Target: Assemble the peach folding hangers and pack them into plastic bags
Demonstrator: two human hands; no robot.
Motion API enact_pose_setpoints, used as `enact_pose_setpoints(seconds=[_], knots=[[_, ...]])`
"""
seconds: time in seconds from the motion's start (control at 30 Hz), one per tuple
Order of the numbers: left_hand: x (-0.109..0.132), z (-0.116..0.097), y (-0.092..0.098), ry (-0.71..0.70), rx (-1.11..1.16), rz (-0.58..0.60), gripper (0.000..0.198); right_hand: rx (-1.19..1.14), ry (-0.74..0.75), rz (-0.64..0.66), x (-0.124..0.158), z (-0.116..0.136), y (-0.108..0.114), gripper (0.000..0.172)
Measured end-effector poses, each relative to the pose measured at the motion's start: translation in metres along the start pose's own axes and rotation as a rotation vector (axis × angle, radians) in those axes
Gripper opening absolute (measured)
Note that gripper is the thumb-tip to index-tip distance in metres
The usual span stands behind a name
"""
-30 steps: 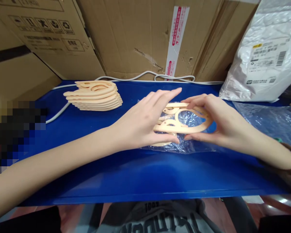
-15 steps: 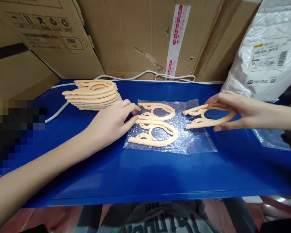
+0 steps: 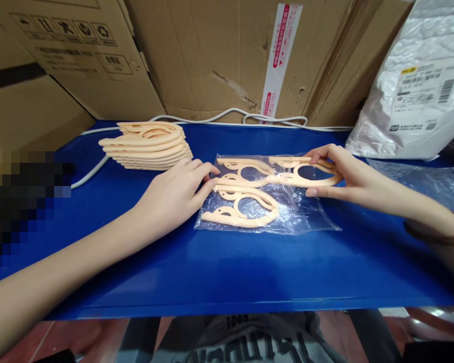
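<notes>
A clear plastic bag (image 3: 306,217) lies flat on the blue table (image 3: 227,272). Two folded peach plastic hangers, an upper one (image 3: 249,180) and a lower one (image 3: 257,221), rest at its left part. My left hand (image 3: 177,189) pinches the bag's left edge beside them. Between thumb and fingers, my right hand (image 3: 336,174) holds a third peach hanger (image 3: 302,181) over the bag's upper right part, its left end meeting the upper hanger. Whether it is inside the bag I cannot tell. A stack of peach hangers (image 3: 147,146) stands behind my left hand.
Cardboard boxes (image 3: 212,55) line the back, with a white cable (image 3: 212,120) running before them. A labelled white package (image 3: 412,101) stands at the back right. More clear plastic (image 3: 408,176) lies behind my right forearm.
My right hand has moved left with its hanger, from the bag's right side to near the upper hanger. My left hand has stayed at the bag's left edge.
</notes>
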State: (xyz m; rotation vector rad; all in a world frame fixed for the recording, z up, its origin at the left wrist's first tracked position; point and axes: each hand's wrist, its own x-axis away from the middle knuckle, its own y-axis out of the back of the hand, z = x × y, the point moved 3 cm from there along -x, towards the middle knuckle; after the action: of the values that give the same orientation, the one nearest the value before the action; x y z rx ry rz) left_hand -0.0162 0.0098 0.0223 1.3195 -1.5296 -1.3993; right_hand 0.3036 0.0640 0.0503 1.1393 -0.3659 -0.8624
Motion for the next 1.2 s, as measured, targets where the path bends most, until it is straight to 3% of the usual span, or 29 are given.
enact_pose_setpoints(seconds=[0.27, 0.37, 0.47, 0.63, 0.9, 1.1, 1.2], knots=[[0.002, 0.002, 0.0, -0.007, 0.031, -0.003, 0.026, 0.279, 0.077, -0.05, -0.008, 0.028, -0.025, 0.068], [0.002, 0.002, 0.004, 0.057, 0.032, -0.007, 0.015, 0.355, 0.092, -0.048, -0.006, 0.023, -0.021, 0.075], [0.003, 0.0, 0.006, 0.105, -0.009, 0.009, 0.018, 0.362, 0.061, -0.012, -0.004, 0.014, -0.015, 0.076], [0.003, -0.001, 0.003, 0.09, -0.029, 0.034, 0.024, 0.253, 0.027, -0.033, -0.012, 0.019, -0.022, 0.07], [0.005, 0.0, 0.002, 0.058, -0.007, 0.025, 0.021, -0.133, 0.012, -0.054, -0.032, 0.032, -0.038, 0.064], [0.005, 0.002, 0.003, 0.043, 0.018, -0.003, 0.017, -0.311, 0.011, -0.022, -0.04, 0.02, -0.04, 0.06], [0.003, 0.003, 0.002, -0.018, 0.055, -0.023, 0.026, -0.391, 0.007, -0.011, -0.041, 0.013, -0.042, 0.059]])
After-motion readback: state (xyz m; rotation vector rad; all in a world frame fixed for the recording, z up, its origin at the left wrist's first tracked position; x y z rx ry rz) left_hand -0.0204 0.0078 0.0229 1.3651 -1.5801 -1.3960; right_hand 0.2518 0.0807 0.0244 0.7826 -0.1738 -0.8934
